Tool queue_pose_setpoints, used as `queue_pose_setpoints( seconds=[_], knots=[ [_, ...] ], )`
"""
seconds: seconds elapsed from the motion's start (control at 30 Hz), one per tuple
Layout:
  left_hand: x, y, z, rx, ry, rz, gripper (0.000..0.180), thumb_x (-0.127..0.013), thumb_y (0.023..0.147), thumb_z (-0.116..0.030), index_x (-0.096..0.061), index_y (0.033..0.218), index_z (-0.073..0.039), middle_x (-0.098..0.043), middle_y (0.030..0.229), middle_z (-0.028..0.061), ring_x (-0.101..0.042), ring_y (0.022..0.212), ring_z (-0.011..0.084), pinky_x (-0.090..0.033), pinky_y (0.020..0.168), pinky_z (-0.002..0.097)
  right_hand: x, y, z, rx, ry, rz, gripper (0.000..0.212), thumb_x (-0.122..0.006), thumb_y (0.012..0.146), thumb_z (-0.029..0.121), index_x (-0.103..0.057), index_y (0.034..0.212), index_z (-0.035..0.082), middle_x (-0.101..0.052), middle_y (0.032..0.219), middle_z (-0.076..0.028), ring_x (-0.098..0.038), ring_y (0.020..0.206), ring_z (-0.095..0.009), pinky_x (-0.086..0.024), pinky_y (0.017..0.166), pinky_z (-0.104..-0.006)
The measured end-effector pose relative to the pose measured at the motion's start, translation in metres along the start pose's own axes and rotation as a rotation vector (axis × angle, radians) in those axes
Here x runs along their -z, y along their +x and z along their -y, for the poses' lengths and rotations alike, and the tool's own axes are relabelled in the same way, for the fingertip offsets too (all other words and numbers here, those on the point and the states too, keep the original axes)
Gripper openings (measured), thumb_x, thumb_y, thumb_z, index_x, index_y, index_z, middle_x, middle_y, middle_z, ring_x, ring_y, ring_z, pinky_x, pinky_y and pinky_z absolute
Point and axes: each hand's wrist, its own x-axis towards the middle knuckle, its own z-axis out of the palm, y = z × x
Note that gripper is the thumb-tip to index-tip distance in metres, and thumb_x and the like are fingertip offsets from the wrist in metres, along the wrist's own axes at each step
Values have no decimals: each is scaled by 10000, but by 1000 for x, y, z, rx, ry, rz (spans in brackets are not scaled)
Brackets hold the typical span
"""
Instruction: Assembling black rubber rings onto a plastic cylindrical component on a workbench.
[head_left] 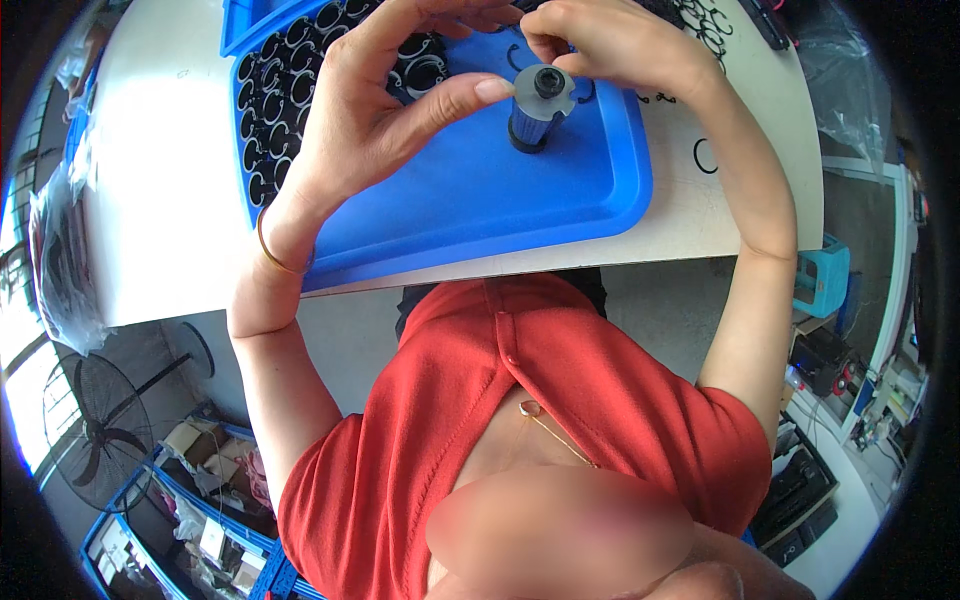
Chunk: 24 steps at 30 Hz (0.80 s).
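A silvery metal cylinder point(540, 105) with a black bolt head on top and a black base stands in a blue tray point(450, 230). My left hand point(385, 110) arches beside it with the thumb stretched out. The thumb tip is at the cylinder's upper left edge; whether it touches, I cannot tell. Just behind the cylinder top, my right hand point(625, 45) has its fingers curled and pinched together; what they hold, if anything, is hidden. Black C-shaped clips point(265, 125) stand in rows along the tray's left side, partly behind my left hand. A loose black clip point(587, 94) shows by the cylinder.
More black clips point(705, 25) lie heaped on the white table at the far right. A single open ring point(706, 156) rests beneath my right forearm. A plastic bag point(65, 260) hangs at the left edge, near a floor fan point(97, 432). A blue stool point(822, 278) stands at right.
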Motion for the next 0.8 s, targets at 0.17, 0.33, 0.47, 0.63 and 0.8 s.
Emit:
queue_pose_setpoints(
  seconds=[0.17,0.33,0.47,0.63,0.8],
  knots=[
    [0,2,1,-24,29,0,587,-846,865,-275,-599,1304,27,-698,1218,166,-685,1134,272,-540,984,388,-3,1,-1,43,32,-64,178,-758,829,91,-653,947,9,-723,910,-153,-721,925,-312,-545,809,-415],
    [2,3,-5,10,48,10,578,-848,860,-287,-609,1284,25,-701,1214,167,-691,1125,275,-546,972,387,-20,4,-6,99,-7,-104,224,-759,832,105,-662,1016,23,-724,927,-165,-719,931,-328,-544,814,-430],
    [2,5,-5,8,57,11,566,-847,860,-290,-615,1270,25,-706,1204,172,-698,1109,279,-551,961,386,-16,4,-4,77,18,18,154,-749,842,107,-687,962,32,-726,907,-158,-721,926,-334,-539,808,-435],
    [2,5,-6,12,41,21,549,-845,863,-276,-617,1259,27,-711,1191,174,-703,1098,280,-556,951,384,-6,3,-3,55,3,39,129,-749,847,124,-701,903,18,-727,860,-151,-730,898,-318,-538,787,-424],
    [-1,11,-19,117,124,-3,426,-805,893,-138,-626,1242,28,-724,1153,167,-711,1069,263,-568,918,366,14,-10,-14,81,213,-147,167,-768,835,124,-718,953,17,-738,851,-136,-723,792,-269,-537,730,-385]
  ],
)
